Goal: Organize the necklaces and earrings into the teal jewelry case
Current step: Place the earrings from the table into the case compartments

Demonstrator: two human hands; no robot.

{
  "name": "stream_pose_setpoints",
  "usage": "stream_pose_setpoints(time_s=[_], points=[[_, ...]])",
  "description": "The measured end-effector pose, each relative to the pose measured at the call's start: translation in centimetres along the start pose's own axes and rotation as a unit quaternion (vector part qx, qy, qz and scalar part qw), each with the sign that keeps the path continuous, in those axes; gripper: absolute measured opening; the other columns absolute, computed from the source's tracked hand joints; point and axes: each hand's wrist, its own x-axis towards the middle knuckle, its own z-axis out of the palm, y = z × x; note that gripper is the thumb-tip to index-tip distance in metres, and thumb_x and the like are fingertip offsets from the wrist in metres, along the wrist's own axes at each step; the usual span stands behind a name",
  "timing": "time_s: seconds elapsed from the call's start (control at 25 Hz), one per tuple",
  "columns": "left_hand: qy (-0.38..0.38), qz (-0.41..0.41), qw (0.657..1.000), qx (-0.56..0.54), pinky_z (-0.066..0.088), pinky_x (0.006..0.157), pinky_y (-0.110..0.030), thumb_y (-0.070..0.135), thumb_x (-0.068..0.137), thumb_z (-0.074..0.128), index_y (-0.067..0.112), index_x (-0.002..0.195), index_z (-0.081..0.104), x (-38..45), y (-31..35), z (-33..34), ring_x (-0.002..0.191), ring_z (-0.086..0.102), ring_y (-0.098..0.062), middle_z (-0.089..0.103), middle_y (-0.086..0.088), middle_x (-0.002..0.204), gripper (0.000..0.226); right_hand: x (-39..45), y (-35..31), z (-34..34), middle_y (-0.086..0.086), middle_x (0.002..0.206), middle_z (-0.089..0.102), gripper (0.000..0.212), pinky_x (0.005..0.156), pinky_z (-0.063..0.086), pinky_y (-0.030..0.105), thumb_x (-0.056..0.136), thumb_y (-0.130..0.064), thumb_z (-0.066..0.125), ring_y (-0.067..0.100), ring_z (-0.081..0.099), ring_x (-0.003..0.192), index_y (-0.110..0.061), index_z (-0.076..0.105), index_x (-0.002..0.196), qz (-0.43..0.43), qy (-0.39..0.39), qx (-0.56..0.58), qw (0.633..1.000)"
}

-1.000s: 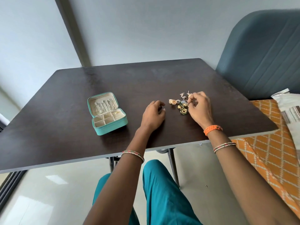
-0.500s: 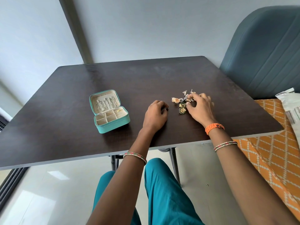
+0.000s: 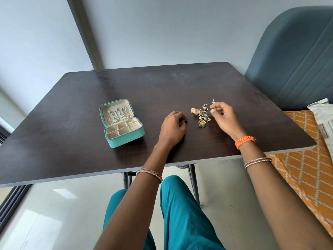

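Observation:
The teal jewelry case (image 3: 126, 139) lies open on the left half of the dark table (image 3: 72, 141). Several silver necklaces (image 3: 117, 115) hang in its cream lid, and a small gold piece (image 3: 131, 122) sits in one compartment. A loose pile of earrings (image 3: 200, 116), gold, orange and green, lies right of centre. My left hand (image 3: 173, 128) rests on the table just left of the pile, fingers curled with nothing seen in them. My right hand (image 3: 225, 118) hovers at the pile's right edge, thumb and forefinger pinched on a small silver earring (image 3: 213, 101).
A blue-grey padded chair (image 3: 297, 60) stands at the table's far right corner. An orange patterned cloth (image 3: 306, 174) and a white packet (image 3: 322, 116) lie to the right of the table. The near table edge (image 3: 198, 160) runs above my teal-clad legs.
My right hand pressed down onto the earring pile, then lifted slightly with its fingertips pinched together. The left hand stayed in place beside the pile.

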Motion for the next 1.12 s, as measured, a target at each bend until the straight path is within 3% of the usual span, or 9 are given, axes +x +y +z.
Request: stream_pose_setpoints(time_s=[0.12, 0.24, 0.36, 0.48, 0.64, 0.84, 0.96, 1.12], points=[[-0.003, -0.002, 1.000, 0.002, 0.047, 0.079, -0.027, 0.004, 0.086, 0.051, 0.011, 0.093, 0.069, 0.0, 0.0, 0.0, 0.089, 0.057, -0.015, 0.061, -0.002, 0.101, 0.020, 0.3, -0.1, 0.6, -0.013, 0.087, 0.061, 0.003, 0.079, 0.047, 0.033, 0.082, -0.030, 0.066, 0.010, 0.053, 0.081, -0.029, 0.068, 0.085, -0.023, -0.036, -0.112, 0.993], [-0.003, -0.002, 1.000, 0.000, 0.047, 0.079, -0.028, 0.004, 0.085, 0.051, 0.011, 0.092, 0.069, 0.0, 0.1, 0.0, 0.090, 0.057, -0.016, 0.061, -0.002, 0.101, 0.020, 0.7, -0.3, 0.7, -0.012, 0.081, 0.065, 0.011, 0.077, 0.052, 0.038, 0.081, -0.028, 0.067, 0.009, 0.059, 0.074, -0.029, 0.062, 0.071, -0.020, -0.050, -0.105, 0.993], [-0.002, -0.001, 1.000, -0.002, 0.049, 0.081, -0.031, 0.004, 0.085, 0.051, 0.011, 0.092, 0.069, 0.0, 0.0, 0.0, 0.091, 0.058, -0.017, 0.062, -0.003, 0.102, 0.021, 0.5, -1.0, 0.4, -0.011, 0.077, 0.065, 0.014, 0.072, 0.054, 0.031, 0.080, -0.015, 0.069, 0.006, 0.060, 0.069, -0.024, 0.064, 0.071, -0.037, -0.040, -0.059, 0.997], [0.000, 0.001, 1.000, -0.005, 0.049, 0.080, -0.032, 0.004, 0.085, 0.051, 0.011, 0.092, 0.069, 0.0, 0.0, 0.0, 0.090, 0.058, -0.017, 0.062, -0.003, 0.101, 0.020, 0.1, -1.7, 0.1, -0.003, 0.085, 0.069, 0.010, 0.074, 0.052, 0.016, 0.078, -0.006, 0.073, 0.010, 0.066, 0.078, -0.015, 0.069, 0.077, -0.051, -0.016, -0.013, 0.998], [0.005, 0.003, 1.000, -0.005, 0.049, 0.081, -0.032, 0.004, 0.085, 0.053, 0.011, 0.091, 0.069, 0.0, 0.1, 0.0, 0.090, 0.058, -0.018, 0.062, -0.002, 0.102, 0.019, -0.1, -1.6, -0.2, 0.004, 0.090, 0.071, 0.011, 0.076, 0.057, 0.024, 0.077, -0.002, 0.074, 0.009, 0.068, 0.079, -0.009, 0.066, 0.080, -0.027, -0.001, 0.041, 0.999], [0.012, 0.002, 1.000, -0.015, 0.049, 0.080, -0.029, 0.003, 0.084, 0.053, 0.011, 0.092, 0.069, 0.1, 0.0, 0.1, 0.089, 0.059, -0.019, 0.064, -0.004, 0.100, 0.020, -0.6, -2.7, -0.3, -0.002, 0.079, 0.069, 0.008, 0.069, 0.054, 0.023, 0.080, -0.013, 0.074, 0.009, 0.063, 0.071, -0.015, 0.068, 0.084, -0.062, 0.014, 0.014, 0.998], [0.040, -0.033, 0.989, -0.135, 0.048, 0.075, -0.024, 0.003, 0.087, 0.052, 0.011, 0.095, 0.067, -0.2, 0.4, -0.6, 0.083, 0.062, -0.015, 0.068, -0.004, 0.097, 0.019, -1.5, -5.0, 0.1, -0.002, 0.076, 0.066, 0.012, 0.066, 0.053, 0.020, 0.080, -0.008, 0.072, 0.010, 0.061, 0.067, -0.017, 0.069, 0.087, -0.087, -0.007, 0.022, 0.996], [0.015, -0.040, 0.937, -0.347, 0.054, 0.070, -0.026, 0.009, 0.094, 0.055, 0.008, 0.110, 0.061, -1.8, 1.2, -3.2, 0.081, 0.063, -0.013, 0.065, -0.011, 0.099, 0.017, -3.8, -8.4, 1.1, -0.001, 0.076, 0.064, 0.021, 0.067, 0.054, 0.022, 0.083, 0.004, 0.065, 0.009, 0.067, 0.065, -0.012, 0.069, 0.096, -0.082, -0.055, 0.110, 0.989]])
